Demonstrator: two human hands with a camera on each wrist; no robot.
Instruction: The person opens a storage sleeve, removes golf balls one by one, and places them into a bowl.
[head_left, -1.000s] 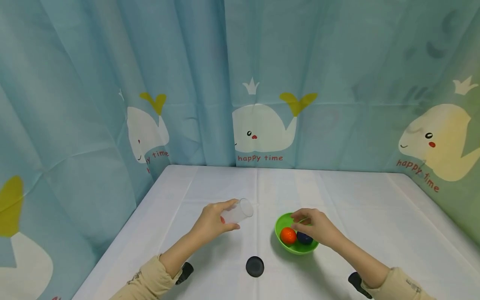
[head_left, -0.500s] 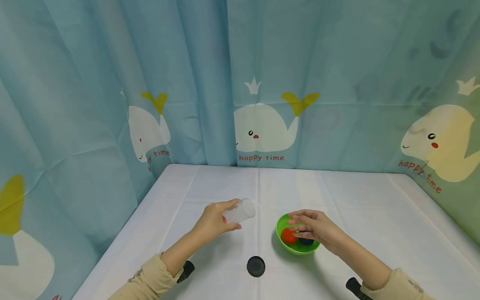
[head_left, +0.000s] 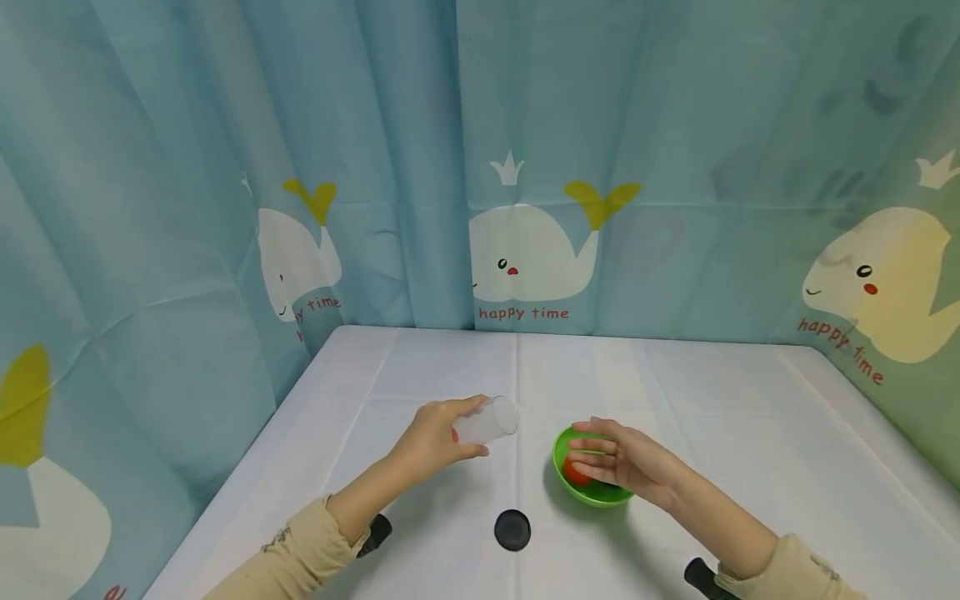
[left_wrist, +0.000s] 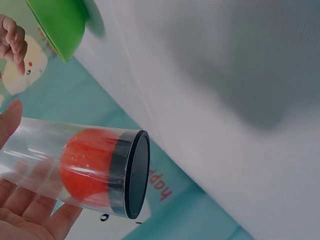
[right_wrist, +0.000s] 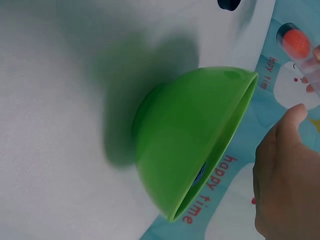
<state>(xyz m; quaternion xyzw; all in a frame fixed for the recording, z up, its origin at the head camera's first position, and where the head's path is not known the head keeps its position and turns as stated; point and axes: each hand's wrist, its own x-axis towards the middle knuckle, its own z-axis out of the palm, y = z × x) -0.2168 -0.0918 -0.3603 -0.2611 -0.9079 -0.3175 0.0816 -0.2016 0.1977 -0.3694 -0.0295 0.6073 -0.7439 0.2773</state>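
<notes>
My left hand [head_left: 437,435] grips a clear plastic tube [head_left: 486,423], which lies tilted in the air with its open end toward the right. In the left wrist view an orange-red ball [left_wrist: 86,167] sits inside, against the black cap [left_wrist: 138,174] at the tube's bottom. Over the green bowl [head_left: 596,499] hovers my right hand [head_left: 637,461], fingers apart and loosely bent, holding nothing. An orange-red ball [head_left: 574,472] shows in the bowl beneath the fingertips. A sliver of a dark blue ball [right_wrist: 199,174] appears at the bowl's rim in the right wrist view; the hand hides it from above.
A round black lid [head_left: 512,530] lies on the white-covered table [head_left: 420,367], between the hands and nearer the front. Blue curtains [head_left: 405,167] with whale prints hang behind the table and along both sides. Dark wrist devices [head_left: 375,535] stick out by the sleeves.
My right hand has turned and spread its fingers over the bowl, now covering the dark blue ball. The left hand has carried the tube slightly to the right.
</notes>
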